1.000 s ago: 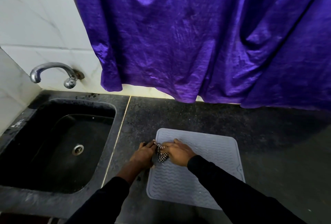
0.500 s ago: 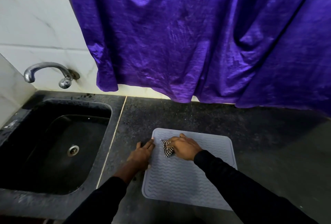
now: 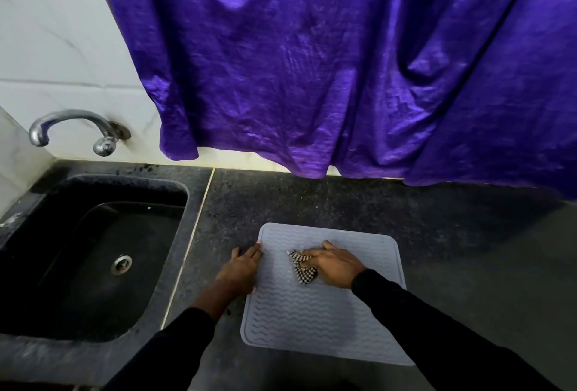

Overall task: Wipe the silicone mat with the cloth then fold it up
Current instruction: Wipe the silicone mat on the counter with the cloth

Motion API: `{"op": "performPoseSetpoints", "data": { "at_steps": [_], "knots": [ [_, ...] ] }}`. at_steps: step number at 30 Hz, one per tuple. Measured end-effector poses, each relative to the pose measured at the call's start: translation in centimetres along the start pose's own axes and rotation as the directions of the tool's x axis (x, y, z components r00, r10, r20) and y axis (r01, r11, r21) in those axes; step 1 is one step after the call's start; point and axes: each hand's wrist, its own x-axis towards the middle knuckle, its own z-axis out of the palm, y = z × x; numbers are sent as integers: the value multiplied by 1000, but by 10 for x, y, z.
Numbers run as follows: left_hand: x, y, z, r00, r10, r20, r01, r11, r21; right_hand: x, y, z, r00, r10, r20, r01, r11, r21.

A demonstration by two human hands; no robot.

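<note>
Since the earlier frames, the right hand [image 3: 334, 265] has been sliding the small black-and-white checked cloth [image 3: 302, 269] rightward, away from the left edge and toward the middle of the far half of the pale grey rectangular silicone mat [image 3: 318, 319] with its wavy ridges, while the left hand [image 3: 242, 267] has parted from the cloth and is now pinning the mat's left border. That right hand is lying palm down with fingers spread flat over the bunched cloth, pressing it against the mat rather than clenching it. The left hand is also lying open and flat, fingertips touching the mat's far-left corner, palm mostly on the dark speckled stone surface [image 3: 343, 200]. Both arms are wearing black sleeves [image 3: 437, 328]. The mat is lying flat and unfolded on the surface, just right of a pale seam line [image 3: 190, 244]. Left of it, a black sunken sink [image 3: 37, 347] is sitting under a chrome tap [image 3: 71, 126]. A purple curtain [image 3: 312, 62] is hanging over the white tiled wall [image 3: 56, 47] behind.
</note>
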Motion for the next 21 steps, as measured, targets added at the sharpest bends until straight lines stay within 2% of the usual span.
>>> {"op": "performPoseSetpoints", "data": {
  "at_steps": [7, 13, 17, 21],
  "knots": [
    [-2, -1, -2, 998, -34, 43, 37, 996, -80, 6, -8, -18, 992, 0, -128, 2, 1000, 11],
    [-1, 3, -5, 999, -33, 37, 36, 997, -74, 7, -10, 13, 999, 17, -37, -17, 1000, 8],
    [-6, 13, -13, 997, -79, 14, 79, 996, -35, -18, 14, 17, 995, 31, -93, -27, 999, 41],
    [-7, 20, -15, 996, -87, -8, 87, 995, -45, -24, 30, 8, 997, 31, -68, -30, 999, 23]
  ]
}}
